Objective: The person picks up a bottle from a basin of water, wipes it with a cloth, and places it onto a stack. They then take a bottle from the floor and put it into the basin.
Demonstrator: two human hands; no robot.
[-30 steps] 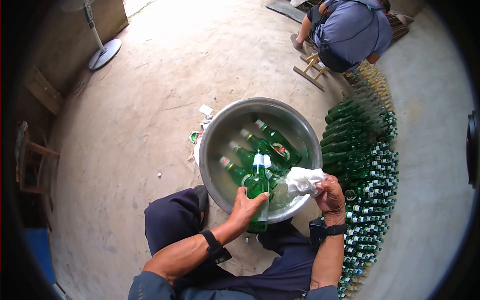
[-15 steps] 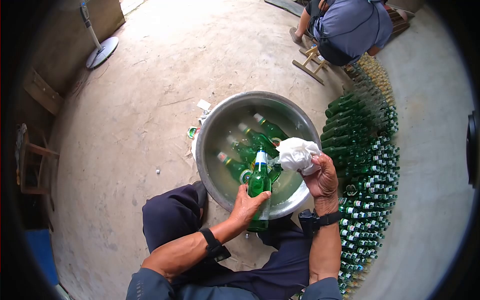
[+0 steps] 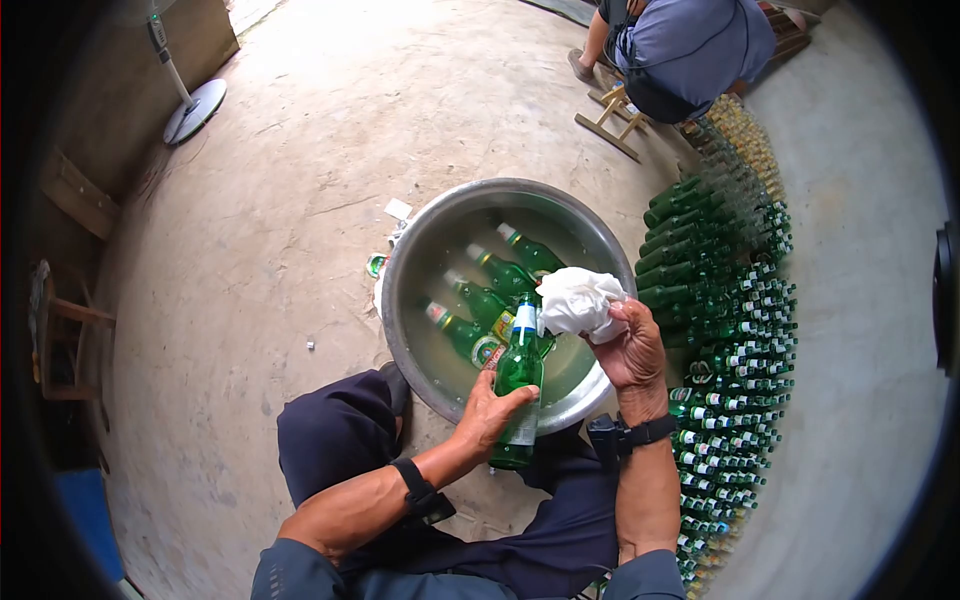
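My left hand [image 3: 492, 408] is wrapped round the body of a green glass beer bottle [image 3: 520, 365], its neck pointing up and away from me. The bottle crosses the near rim of a wide metal basin [image 3: 410, 365]. In my right hand [image 3: 632, 345] is a crumpled white cloth [image 3: 580, 303], bunched at my fingertips close beside the bottle's neck. Cloudy water fills the basin, and several green bottles [image 3: 484, 300] with labels lie in it, side by side and partly under water.
Rows of green bottles [image 3: 735, 395] stand and lie along the wall to the right. Beyond them a person [image 3: 695, 50] sits on a low wooden stool [image 3: 610, 130]. A standing fan [image 3: 195, 110] is at far left, a wooden chair [image 3: 75, 345] at left. Paper scraps [image 3: 398, 209] lie beside the basin.
My right hand has brought the cloth slightly left, closer to the bottle's neck. The bottles in the water show more clearly. The whole view has shifted a little.
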